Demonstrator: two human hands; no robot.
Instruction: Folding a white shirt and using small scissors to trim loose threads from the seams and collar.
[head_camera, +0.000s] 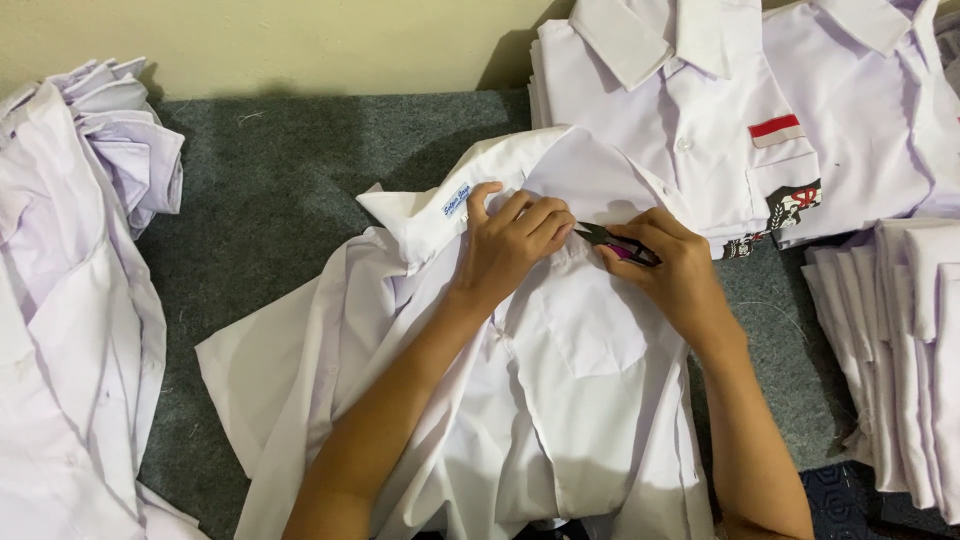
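A white shirt (570, 400) lies spread on grey carpet in front of me, collar away from me, a small blue label on the collar (457, 199). My left hand (510, 240) pinches the fabric just below the collar, fingers curled. My right hand (670, 270) holds a small black thread snipper with a purple grip (615, 242), its blades pointing left toward my left fingertips at the shirt's top front. A breast pocket (595, 330) shows below the hands.
A stack of folded white shirts with red-and-white chest patches (700, 130) sits at the back right. More folded white pieces (900, 350) are piled at the right. A heap of loose white shirts (70, 300) lies at the left. Grey carpet (260, 200) shows between them.
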